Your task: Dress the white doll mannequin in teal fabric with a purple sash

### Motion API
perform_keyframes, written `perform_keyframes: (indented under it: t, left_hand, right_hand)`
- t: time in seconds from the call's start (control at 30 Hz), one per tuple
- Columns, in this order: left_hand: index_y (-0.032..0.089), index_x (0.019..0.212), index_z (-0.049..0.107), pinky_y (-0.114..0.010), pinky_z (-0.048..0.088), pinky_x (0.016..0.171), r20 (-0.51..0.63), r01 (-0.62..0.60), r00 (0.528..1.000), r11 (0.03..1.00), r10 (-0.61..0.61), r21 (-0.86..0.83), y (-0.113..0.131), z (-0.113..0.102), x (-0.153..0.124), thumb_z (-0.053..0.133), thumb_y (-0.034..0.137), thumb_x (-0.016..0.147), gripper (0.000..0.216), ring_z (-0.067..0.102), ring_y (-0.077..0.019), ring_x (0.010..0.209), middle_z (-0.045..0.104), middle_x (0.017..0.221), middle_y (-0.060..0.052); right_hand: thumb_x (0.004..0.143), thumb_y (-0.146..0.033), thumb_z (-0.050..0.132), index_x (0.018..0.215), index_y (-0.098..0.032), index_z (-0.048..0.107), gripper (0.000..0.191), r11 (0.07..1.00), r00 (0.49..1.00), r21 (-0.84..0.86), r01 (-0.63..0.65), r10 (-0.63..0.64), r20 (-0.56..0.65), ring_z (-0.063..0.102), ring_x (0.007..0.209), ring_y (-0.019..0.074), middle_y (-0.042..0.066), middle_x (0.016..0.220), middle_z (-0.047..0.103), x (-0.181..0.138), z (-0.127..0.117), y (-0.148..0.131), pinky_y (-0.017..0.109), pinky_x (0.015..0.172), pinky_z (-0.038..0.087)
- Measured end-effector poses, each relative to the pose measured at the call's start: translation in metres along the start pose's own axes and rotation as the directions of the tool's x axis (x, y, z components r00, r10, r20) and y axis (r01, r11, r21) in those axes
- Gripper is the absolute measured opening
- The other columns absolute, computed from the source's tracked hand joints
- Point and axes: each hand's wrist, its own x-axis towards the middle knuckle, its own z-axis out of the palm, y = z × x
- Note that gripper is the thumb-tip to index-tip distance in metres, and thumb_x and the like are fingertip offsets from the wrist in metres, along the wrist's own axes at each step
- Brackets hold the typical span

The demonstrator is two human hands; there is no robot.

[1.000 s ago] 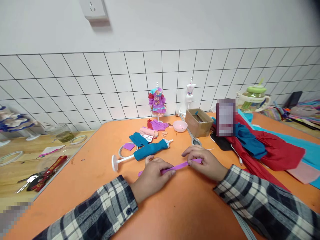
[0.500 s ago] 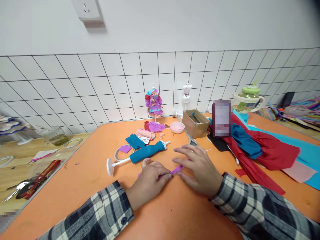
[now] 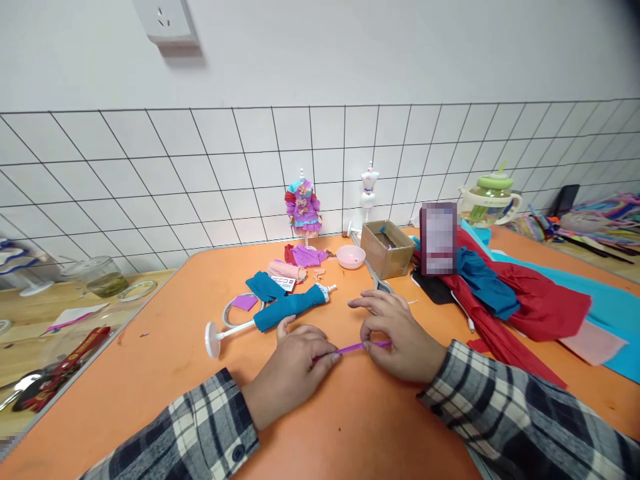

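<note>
Seen from the head camera, the right hand point(image 3: 403, 341) has closed its fingers since half a second ago, now pinching a purple strip point(image 3: 352, 348) between thumb and forefinger with its other fingers fanned. The left hand point(image 3: 296, 370), fingers curled shut, grips the strip further along, so a short length spans the gap between them, low over the orange surface point(image 3: 300, 457). Beyond the left hand lies a teal-wrapped doll form point(image 3: 287, 311); a pink bowl point(image 3: 351, 265) stands beside a cardboard box point(image 3: 397, 262)
</note>
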Motion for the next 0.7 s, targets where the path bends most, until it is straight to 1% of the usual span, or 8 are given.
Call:
perform_keyframes:
  t: [0.1, 0.3, 0.33, 0.4, 0.47, 0.53, 0.6, 0.7]
  left_hand:
    - [0.027, 0.084, 0.071, -0.048, 0.014, 0.103, 0.022, -0.003, 1.000, 1.000, 0.003, 0.004, 0.001, -0.002, 0.001, 0.050, 0.032, 0.096, 0.024, 0.061, -0.0196, 0.095, 0.072, 0.086, 0.001]
    - [0.023, 0.083, 0.070, -0.040, 0.024, 0.095, 0.077, 0.008, 0.997, 1.000, -0.007, -0.024, 0.004, -0.004, 0.003, 0.050, 0.028, 0.095, 0.024, 0.060, -0.0188, 0.094, 0.073, 0.087, 0.000]
    - [0.023, 0.083, 0.070, -0.039, 0.025, 0.094, 0.086, 0.011, 0.996, 0.999, -0.007, -0.042, 0.004, -0.003, 0.003, 0.050, 0.027, 0.095, 0.024, 0.060, -0.0185, 0.094, 0.073, 0.087, 0.000]
    - [0.023, 0.083, 0.070, -0.037, 0.025, 0.093, 0.098, 0.020, 0.995, 0.997, -0.013, -0.073, 0.004, -0.002, 0.003, 0.050, 0.025, 0.095, 0.024, 0.060, -0.0176, 0.094, 0.073, 0.088, 0.001]
    - [0.024, 0.082, 0.070, -0.037, 0.025, 0.093, 0.096, 0.020, 0.995, 0.997, -0.013, -0.076, 0.005, -0.001, 0.003, 0.050, 0.023, 0.095, 0.024, 0.060, -0.0170, 0.094, 0.073, 0.087, 0.002]
    - [0.023, 0.081, 0.069, -0.038, 0.024, 0.093, 0.075, 0.005, 0.997, 0.998, -0.001, -0.056, 0.005, 0.001, 0.002, 0.051, 0.024, 0.095, 0.022, 0.060, -0.0168, 0.093, 0.072, 0.086, 0.003]
    - [0.023, 0.082, 0.068, -0.039, 0.024, 0.094, 0.063, -0.018, 0.998, 0.999, 0.020, -0.032, 0.004, 0.002, 0.001, 0.051, 0.024, 0.095, 0.021, 0.060, -0.0172, 0.093, 0.071, 0.086, 0.002]
    - [0.024, 0.083, 0.069, -0.040, 0.024, 0.094, 0.065, -0.038, 0.997, 0.999, 0.038, -0.009, 0.004, 0.002, -0.001, 0.049, 0.028, 0.097, 0.024, 0.059, -0.0182, 0.093, 0.071, 0.086, 0.001]
  right_hand:
    - [0.072, -0.014, 0.061, 0.070, -0.022, 0.062, 0.008, 1.000, 0.999, 0.027, -0.003, 0.001, 0.040, 0.043, 0.129, 0.0302, 0.002, 0.128, 0.061, 0.001, -0.003, 0.006, 0.055, 0.102, 0.031]
    - [0.072, -0.014, 0.060, 0.068, -0.023, 0.066, 0.011, 0.997, 0.993, 0.072, 0.005, -0.014, 0.116, 0.044, 0.128, 0.0297, 0.002, 0.127, 0.061, 0.002, -0.008, 0.019, 0.054, 0.104, 0.032]
    - [0.073, -0.014, 0.060, 0.073, -0.024, 0.069, 0.013, 0.998, 0.994, 0.056, -0.004, -0.002, 0.113, 0.044, 0.128, 0.0303, 0.003, 0.129, 0.061, 0.002, -0.009, 0.018, 0.054, 0.103, 0.032]
    - [0.073, -0.015, 0.060, 0.095, -0.028, 0.073, 0.029, 1.000, 0.996, 0.000, -0.019, 0.019, 0.082, 0.044, 0.128, 0.0318, 0.004, 0.134, 0.058, 0.001, -0.008, 0.012, 0.056, 0.102, 0.032]
    - [0.073, -0.015, 0.060, 0.117, -0.029, 0.067, 0.047, 0.999, 0.999, -0.041, -0.005, 0.007, 0.049, 0.043, 0.128, 0.0318, 0.005, 0.137, 0.057, 0.000, -0.005, 0.001, 0.056, 0.103, 0.031]
    - [0.076, -0.019, 0.059, 0.125, -0.027, 0.063, 0.050, 0.999, 0.998, -0.028, 0.025, -0.023, 0.060, 0.044, 0.128, 0.0302, 0.004, 0.136, 0.058, 0.000, 0.002, -0.010, 0.053, 0.104, 0.031]
    - [0.082, -0.027, 0.059, 0.117, -0.028, 0.067, 0.035, 1.000, 0.994, 0.006, 0.023, -0.024, 0.103, 0.044, 0.128, 0.0291, 0.002, 0.133, 0.061, 0.000, 0.010, -0.017, 0.052, 0.104, 0.031]
    - [0.083, -0.030, 0.062, 0.087, -0.027, 0.074, 0.013, 0.999, 0.990, 0.043, -0.031, 0.025, 0.139, 0.044, 0.129, 0.0285, 0.000, 0.129, 0.063, 0.000, 0.021, -0.015, 0.051, 0.105, 0.031]
